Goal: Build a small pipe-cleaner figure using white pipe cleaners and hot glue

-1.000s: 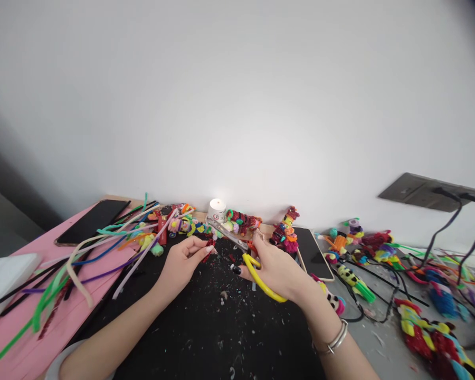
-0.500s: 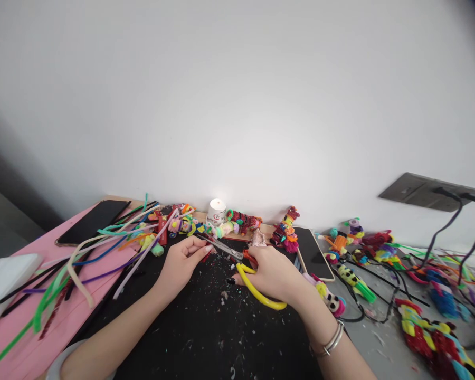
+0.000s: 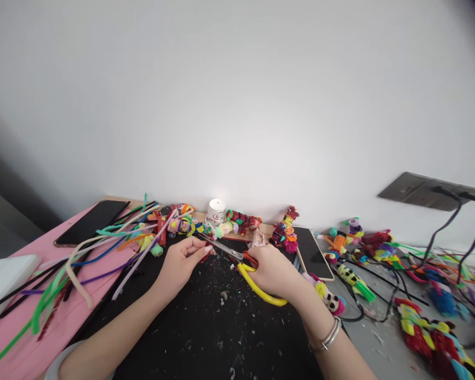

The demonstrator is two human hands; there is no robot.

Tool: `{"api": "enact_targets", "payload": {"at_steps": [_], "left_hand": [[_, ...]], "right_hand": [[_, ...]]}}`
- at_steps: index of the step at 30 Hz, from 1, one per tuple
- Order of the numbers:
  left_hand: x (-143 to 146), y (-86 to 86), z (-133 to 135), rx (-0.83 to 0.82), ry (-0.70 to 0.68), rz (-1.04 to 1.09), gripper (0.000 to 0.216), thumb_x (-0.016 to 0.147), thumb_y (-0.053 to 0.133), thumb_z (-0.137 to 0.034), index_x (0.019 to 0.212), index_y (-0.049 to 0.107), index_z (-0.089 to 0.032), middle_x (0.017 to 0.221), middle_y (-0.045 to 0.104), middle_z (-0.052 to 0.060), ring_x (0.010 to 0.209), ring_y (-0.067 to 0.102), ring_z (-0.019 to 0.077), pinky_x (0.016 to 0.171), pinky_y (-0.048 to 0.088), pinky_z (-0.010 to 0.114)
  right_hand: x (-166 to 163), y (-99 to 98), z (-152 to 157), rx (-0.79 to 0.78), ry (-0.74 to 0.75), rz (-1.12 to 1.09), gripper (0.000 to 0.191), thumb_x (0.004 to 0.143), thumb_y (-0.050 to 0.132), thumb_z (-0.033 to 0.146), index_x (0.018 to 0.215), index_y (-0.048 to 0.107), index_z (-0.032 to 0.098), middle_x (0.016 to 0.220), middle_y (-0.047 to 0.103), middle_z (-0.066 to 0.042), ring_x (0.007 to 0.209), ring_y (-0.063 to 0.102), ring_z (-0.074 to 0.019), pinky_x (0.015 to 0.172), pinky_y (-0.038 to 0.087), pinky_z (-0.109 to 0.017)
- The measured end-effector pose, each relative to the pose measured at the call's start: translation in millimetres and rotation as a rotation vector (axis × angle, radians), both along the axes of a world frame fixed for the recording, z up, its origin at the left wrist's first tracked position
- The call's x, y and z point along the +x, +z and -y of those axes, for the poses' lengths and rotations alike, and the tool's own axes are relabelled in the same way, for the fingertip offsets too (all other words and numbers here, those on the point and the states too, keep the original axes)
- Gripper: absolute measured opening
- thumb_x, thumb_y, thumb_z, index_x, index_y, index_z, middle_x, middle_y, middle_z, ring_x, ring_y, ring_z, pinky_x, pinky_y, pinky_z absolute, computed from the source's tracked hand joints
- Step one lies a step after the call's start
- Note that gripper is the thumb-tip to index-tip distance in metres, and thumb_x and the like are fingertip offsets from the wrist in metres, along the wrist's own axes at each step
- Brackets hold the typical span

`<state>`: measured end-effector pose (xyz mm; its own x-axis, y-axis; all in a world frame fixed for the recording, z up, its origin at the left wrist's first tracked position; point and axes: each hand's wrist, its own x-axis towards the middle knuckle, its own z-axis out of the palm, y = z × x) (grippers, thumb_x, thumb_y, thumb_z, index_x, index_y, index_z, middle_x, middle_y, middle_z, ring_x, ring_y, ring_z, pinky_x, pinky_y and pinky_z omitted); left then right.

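Lower centre of frame, above a black mat point(image 3: 206, 332), the right hand point(image 3: 275, 272) grips yellow-handled scissors point(image 3: 257, 287) as the left hand point(image 3: 178, 264) pinches a red pipe-cleaner scrap point(image 3: 206, 255), seemingly light, bendable, best held near its end.

Both forearms are bare. The left hand point(image 3: 178, 264) has pale, longish nails at its fingertips. Behind the right hand point(image 3: 275, 272) fingers, thin silver bangles point(image 3: 328, 336) circle the wrist. Far back from the left fingers, a pale sleeve edge point(image 3: 53, 364) shows.
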<state>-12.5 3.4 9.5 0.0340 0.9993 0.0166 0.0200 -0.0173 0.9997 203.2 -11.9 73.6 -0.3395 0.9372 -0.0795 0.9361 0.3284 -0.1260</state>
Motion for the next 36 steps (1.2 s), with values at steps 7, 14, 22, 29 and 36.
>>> {"api": "enact_targets", "payload": {"at_steps": [7,14,22,29,36], "left_hand": [[0,-1.0,-1,0.015,0.014,-0.030,0.025,0.071,0.070,-0.041,0.074,0.065,-0.017,0.072,0.072,0.003,0.069,0.063,0.0186,0.066,0.045,0.027],[-1,-2.0,-1,-0.009,0.013,0.037,0.023,0.072,0.070,-0.040,0.076,0.065,-0.017,0.076,0.073,0.004,0.074,0.064,0.0188,0.070,0.046,0.028],[2,2.8,2,-0.005,-0.008,-0.002,0.023,0.069,0.072,-0.038,0.071,0.063,-0.017,0.071,0.070,0.002,0.069,0.062,0.0173,0.067,0.045,0.026],[1,-1.7,1,-0.014,-0.023,0.009,0.023,0.072,0.070,-0.038,0.074,0.063,-0.017,0.073,0.071,0.002,0.072,0.063,0.0172,0.068,0.044,0.026],[1,-1.8,2,-0.013,-0.040,0.061,0.024,0.074,0.069,-0.041,0.078,0.062,-0.018,0.083,0.074,0.003,0.081,0.066,0.0198,0.074,0.047,0.028]], "right_hand": [[1,-3.9,-2,-0.022,0.020,-0.004,0.023,0.084,0.054,0.034,0.067,0.060,0.019,0.065,0.062,-0.005,0.064,0.056,-0.0175,0.052,0.027,-0.026],[0,1.8,1,-0.031,-0.023,-0.038,0.037,0.078,0.059,0.056,0.079,0.059,0.019,0.077,0.063,-0.006,0.070,0.060,-0.0208,0.056,0.032,-0.026],[-3,8.1,7,-0.043,-0.022,-0.030,0.044,0.075,0.059,0.062,0.084,0.059,0.019,0.083,0.065,-0.007,0.076,0.062,-0.0241,0.058,0.036,-0.028],[-7,2.5,2,0.007,-0.083,-0.052,0.040,0.077,0.059,0.059,0.071,0.061,0.019,0.069,0.062,-0.005,0.064,0.059,-0.0194,0.050,0.030,-0.025],[-2,11.4,-2,0.065,-0.183,-0.171,0.034,0.083,0.057,0.049,0.069,0.058,0.018,0.068,0.062,-0.006,0.060,0.055,-0.0163,0.051,0.030,-0.023]]}}
